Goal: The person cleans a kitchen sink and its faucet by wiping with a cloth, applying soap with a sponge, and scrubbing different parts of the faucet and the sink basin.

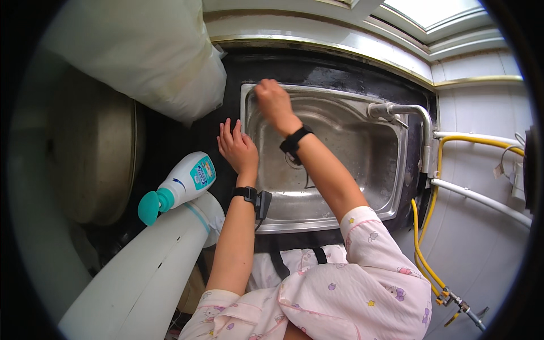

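A stainless steel sink [340, 148] set in a black countertop lies before me. My right hand [272, 100] is curled over the sink's back left corner; whether something small is inside its fingers is hidden. My left hand [239, 148] rests palm down at the sink's left rim, fingers apart and holding nothing. A black strap is round each wrist, and the left one carries a small black device [262, 205]. The right forearm crosses over the basin and partly hides the drain [293, 160]. To the left of my left hand, a white pump bottle with a teal head [187, 178] lies tilted.
A metal faucet [403, 109] stands at the sink's right. A large white plastic bag [170, 63] bulges at the back left, beside a big round metal vessel [97, 157]. Yellow hoses [435, 187] and white pipes run along the right wall. A window frame borders the back.
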`<control>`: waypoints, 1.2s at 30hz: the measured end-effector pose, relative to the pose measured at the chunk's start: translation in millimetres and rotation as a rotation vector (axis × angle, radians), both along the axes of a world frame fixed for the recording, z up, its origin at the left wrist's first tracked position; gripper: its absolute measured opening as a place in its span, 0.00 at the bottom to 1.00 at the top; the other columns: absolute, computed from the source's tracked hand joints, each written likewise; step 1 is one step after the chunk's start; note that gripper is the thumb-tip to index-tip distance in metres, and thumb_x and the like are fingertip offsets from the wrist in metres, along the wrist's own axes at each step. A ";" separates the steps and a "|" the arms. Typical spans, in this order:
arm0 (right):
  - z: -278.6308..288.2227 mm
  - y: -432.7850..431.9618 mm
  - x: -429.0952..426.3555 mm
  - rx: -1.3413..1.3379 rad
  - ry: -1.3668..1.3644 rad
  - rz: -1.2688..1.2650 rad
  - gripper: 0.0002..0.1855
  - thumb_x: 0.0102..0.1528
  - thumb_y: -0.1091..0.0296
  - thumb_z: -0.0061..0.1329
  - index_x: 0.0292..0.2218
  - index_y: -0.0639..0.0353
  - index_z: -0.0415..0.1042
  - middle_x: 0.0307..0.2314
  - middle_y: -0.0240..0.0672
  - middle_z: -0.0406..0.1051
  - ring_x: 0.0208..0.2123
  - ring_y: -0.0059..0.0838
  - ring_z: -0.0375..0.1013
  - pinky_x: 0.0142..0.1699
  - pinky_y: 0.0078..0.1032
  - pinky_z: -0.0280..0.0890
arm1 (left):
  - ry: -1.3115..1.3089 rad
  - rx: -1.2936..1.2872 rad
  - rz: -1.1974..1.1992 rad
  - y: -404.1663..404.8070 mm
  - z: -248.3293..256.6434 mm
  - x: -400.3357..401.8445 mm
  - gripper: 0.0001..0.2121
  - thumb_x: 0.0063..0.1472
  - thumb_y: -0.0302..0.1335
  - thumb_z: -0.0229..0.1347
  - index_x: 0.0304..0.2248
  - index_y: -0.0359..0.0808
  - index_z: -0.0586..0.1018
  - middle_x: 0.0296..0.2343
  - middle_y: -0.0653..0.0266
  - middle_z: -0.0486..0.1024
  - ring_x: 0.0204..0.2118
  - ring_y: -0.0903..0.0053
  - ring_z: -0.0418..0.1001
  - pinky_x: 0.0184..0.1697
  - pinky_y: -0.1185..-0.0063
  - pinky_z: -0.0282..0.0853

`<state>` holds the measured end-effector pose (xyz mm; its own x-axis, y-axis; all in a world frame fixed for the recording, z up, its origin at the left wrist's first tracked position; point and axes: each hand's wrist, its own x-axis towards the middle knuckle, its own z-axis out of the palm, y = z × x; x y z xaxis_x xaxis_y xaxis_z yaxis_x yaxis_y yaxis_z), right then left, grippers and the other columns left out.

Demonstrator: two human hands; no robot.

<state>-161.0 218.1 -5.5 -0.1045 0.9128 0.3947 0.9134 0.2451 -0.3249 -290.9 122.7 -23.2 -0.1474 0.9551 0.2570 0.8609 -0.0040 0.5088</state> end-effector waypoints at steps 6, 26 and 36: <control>3.0 -27.3 -12.4 -0.204 0.094 0.238 0.06 0.38 0.80 0.47 0.23 0.61 0.68 0.24 0.41 0.66 0.31 0.42 0.69 0.35 0.35 0.67 | -0.041 0.000 0.017 2.9 0.8 3.0 0.17 0.53 0.23 0.46 0.44 0.42 0.74 0.51 0.67 0.63 0.58 0.68 0.55 0.59 0.65 0.46; 9.5 7.6 -6.0 -0.114 -0.072 0.118 0.02 0.40 0.76 0.49 0.22 0.61 0.70 0.24 0.42 0.68 0.27 0.40 0.74 0.30 0.31 0.70 | -0.048 -0.029 -0.006 0.2 4.7 1.5 0.18 0.51 0.24 0.47 0.44 0.41 0.73 0.52 0.67 0.63 0.58 0.67 0.55 0.60 0.64 0.45; 11.3 18.5 9.6 -0.018 -0.309 0.312 0.03 0.45 0.73 0.46 0.25 0.59 0.68 0.24 0.36 0.67 0.25 0.33 0.72 0.27 0.26 0.69 | -0.035 -0.009 -0.023 4.4 3.0 3.1 0.18 0.50 0.25 0.49 0.43 0.39 0.72 0.51 0.64 0.63 0.58 0.66 0.55 0.60 0.64 0.46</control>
